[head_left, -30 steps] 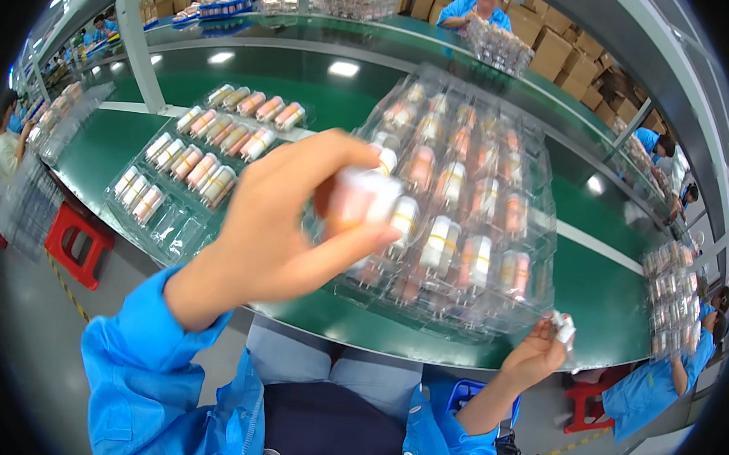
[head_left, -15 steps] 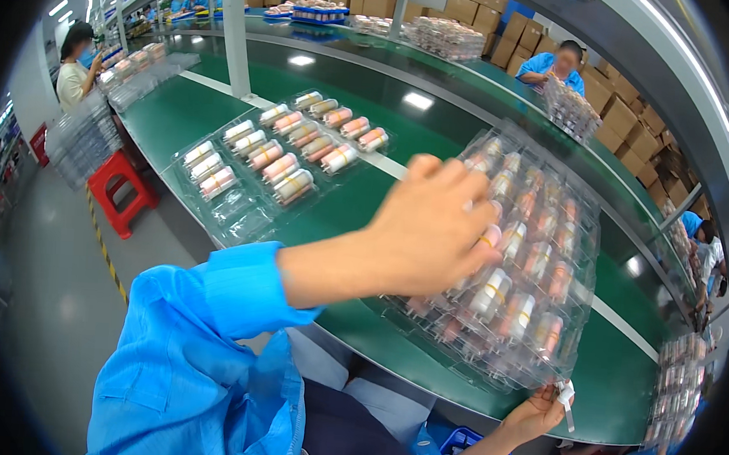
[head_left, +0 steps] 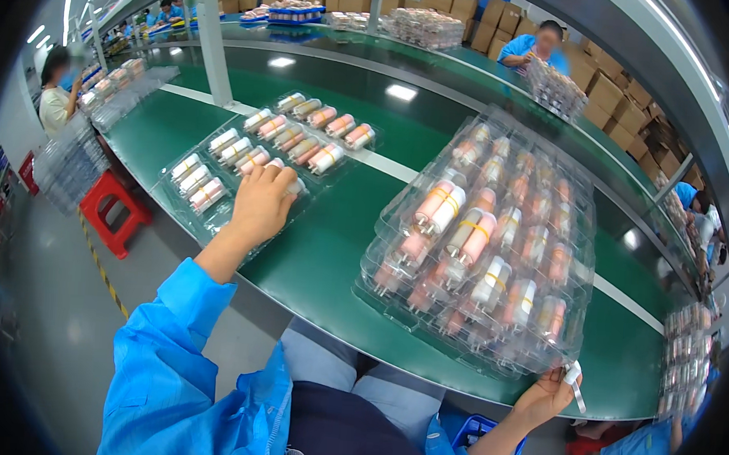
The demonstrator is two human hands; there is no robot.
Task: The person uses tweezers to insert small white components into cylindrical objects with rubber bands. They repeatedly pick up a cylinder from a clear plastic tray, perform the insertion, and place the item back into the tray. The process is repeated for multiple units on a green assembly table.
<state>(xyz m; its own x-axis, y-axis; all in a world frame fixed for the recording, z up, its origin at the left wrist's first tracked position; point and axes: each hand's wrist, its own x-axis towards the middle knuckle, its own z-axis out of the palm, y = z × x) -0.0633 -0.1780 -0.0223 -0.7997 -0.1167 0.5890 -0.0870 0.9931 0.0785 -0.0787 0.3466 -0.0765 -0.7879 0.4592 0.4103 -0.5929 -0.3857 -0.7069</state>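
My left hand (head_left: 263,199) reaches over a clear plastic tray (head_left: 227,212) at the left. Its fingers curl down on a pair of pink and white cylinders (head_left: 301,188), mostly hidden beneath them. Similar pairs (head_left: 207,194) with small metal pins lie in the tray's pockets. To the right stands a stack of clear trays (head_left: 575,321) loaded with such cylinders. Yellow bands bind the pairs, including a pink-white one (head_left: 440,205) on the stack. At the stack's near right corner, my right hand (head_left: 543,397) is closed with a white strip (head_left: 575,383) at its fingertips.
The green work surface (head_left: 322,258) bends across the view, with a grey post (head_left: 212,38) rising beyond the left tray. A red stool (head_left: 111,213) stands on the floor at left. Co-workers sit or stand nearby, one across the line holding trays (head_left: 555,91). Cardboard boxes pile up behind.
My left hand has moved from above the tray stack leftward to the other tray. Banded pairs it covered on the stack now show. My right hand stays at the stack's corner.
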